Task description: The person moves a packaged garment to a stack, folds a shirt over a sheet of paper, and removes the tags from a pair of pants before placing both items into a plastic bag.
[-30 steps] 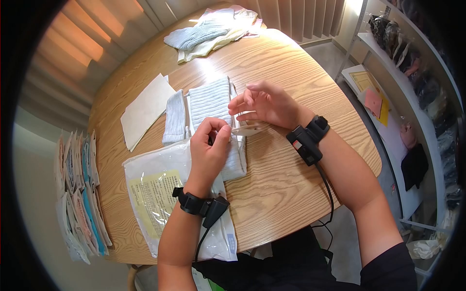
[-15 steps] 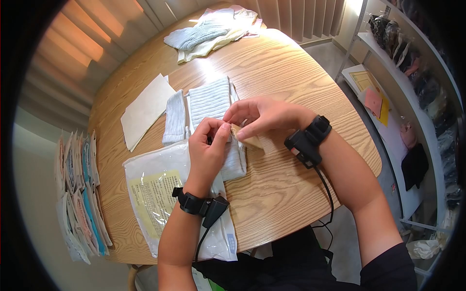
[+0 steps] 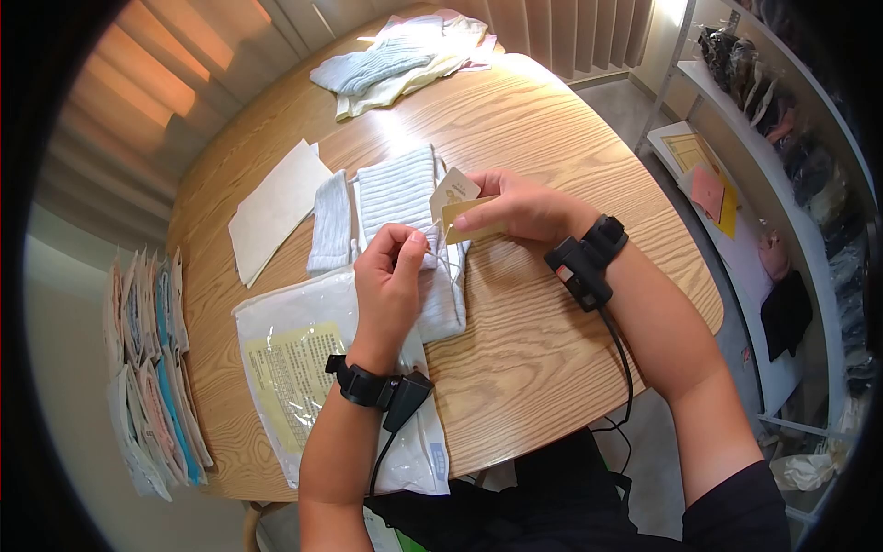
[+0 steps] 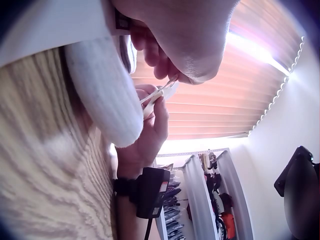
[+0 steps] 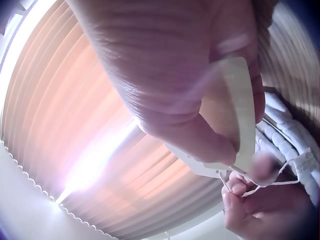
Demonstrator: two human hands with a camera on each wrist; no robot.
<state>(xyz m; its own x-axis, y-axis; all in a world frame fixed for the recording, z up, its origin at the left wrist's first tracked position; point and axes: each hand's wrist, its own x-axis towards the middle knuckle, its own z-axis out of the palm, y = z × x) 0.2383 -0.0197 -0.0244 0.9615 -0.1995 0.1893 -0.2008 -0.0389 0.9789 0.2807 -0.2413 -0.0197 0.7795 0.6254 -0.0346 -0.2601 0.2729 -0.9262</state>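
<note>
A folded pale grey ribbed knit garment [image 3: 397,191] lies on the table in the head view, with both hands over its right side. My right hand [image 3: 532,208] pinches two hang tags between thumb and fingers, a tan tag [image 3: 471,219] in front of a whitish tag [image 3: 452,191]. A thin white string [image 5: 280,183] runs from the tags to my left hand [image 3: 388,281], whose thumb and forefinger pinch it. Beyond the string, a small printed label [image 5: 306,165] shows near the garment in the right wrist view. The string's far end is hidden.
A clear plastic bag [image 3: 377,460] with a printed yellowish panel lies under the left forearm. White sheets [image 3: 276,207] lie left of the garment, and a pile of clothes [image 3: 395,69] sits at the far edge. Shelves [image 3: 782,175] stand to the right; packaged items [image 3: 147,368] hang left.
My right hand, at first spread and off the tags, came in to the left hand, took hold of the tags and lifted them up and right. The left hand stays nearly in place.
</note>
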